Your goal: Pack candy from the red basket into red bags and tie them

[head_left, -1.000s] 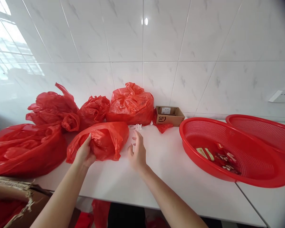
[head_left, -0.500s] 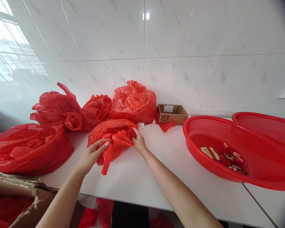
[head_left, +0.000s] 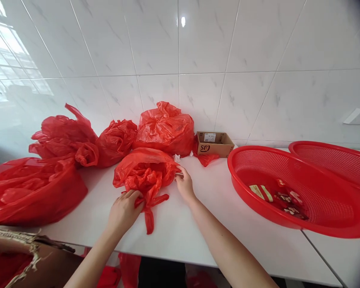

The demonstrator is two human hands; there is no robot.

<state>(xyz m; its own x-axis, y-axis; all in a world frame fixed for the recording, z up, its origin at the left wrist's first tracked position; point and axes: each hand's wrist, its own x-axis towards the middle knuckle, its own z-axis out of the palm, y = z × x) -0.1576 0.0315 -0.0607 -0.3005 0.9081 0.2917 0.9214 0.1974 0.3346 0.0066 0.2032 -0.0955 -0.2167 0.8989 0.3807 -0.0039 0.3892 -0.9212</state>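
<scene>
A crumpled red plastic bag (head_left: 147, 168) lies on the white table, its mouth facing me and its handle loops trailing toward the front edge. My left hand (head_left: 126, 208) is closed on the bag's near side, fingers curled into the bunched plastic. At the right end of the opening, my right hand (head_left: 184, 184) pinches the rim between thumb and fingers. What the bag holds deeper inside is hidden; only folded red plastic shows in its mouth.
A large knotted red bag (head_left: 165, 128) stands against the tiled wall, with other red bags (head_left: 64, 134) to its left. Right of it are a small cardboard box (head_left: 216, 146) and a red basket (head_left: 327, 204) holding several small wrapped packets (head_left: 291, 200). A torn carton (head_left: 45, 256) sits at lower left.
My left hand has drawn the bag's near side down toward me, so its mouth gapes wider and the loops hang lower. My right hand has shifted slightly right, still on the rim.
</scene>
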